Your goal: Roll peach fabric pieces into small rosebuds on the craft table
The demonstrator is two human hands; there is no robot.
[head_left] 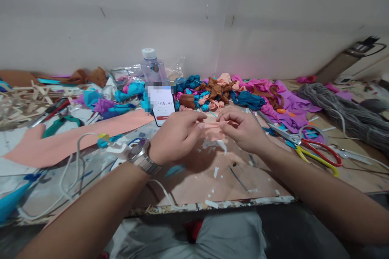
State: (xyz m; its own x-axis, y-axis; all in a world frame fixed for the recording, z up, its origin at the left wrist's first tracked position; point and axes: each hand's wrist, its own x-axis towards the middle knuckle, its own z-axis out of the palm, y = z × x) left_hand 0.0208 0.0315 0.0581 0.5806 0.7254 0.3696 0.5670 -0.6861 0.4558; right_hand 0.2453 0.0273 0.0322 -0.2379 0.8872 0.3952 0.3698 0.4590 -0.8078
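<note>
Between my two hands a small piece of peach crepe paper [212,129] is stretched above the table. My left hand [179,133], with a metal watch on the wrist, pinches its left edge between thumb and fingers. The right edge is pinched by my right hand [241,129]. A torn white scrap [217,144] lies on the table just below the paper. Right behind my hands is a heap of crumpled and rolled crepe paper [221,91] in brown, teal, pink and peach.
Scissors [319,151] with red and yellow handles lie at the right, near grey yarn [343,109]. A phone [162,105] leans against a bottle [152,68]. At the left are a long peach paper strip [75,137], green-handled pliers [60,123] and a white cable [77,151].
</note>
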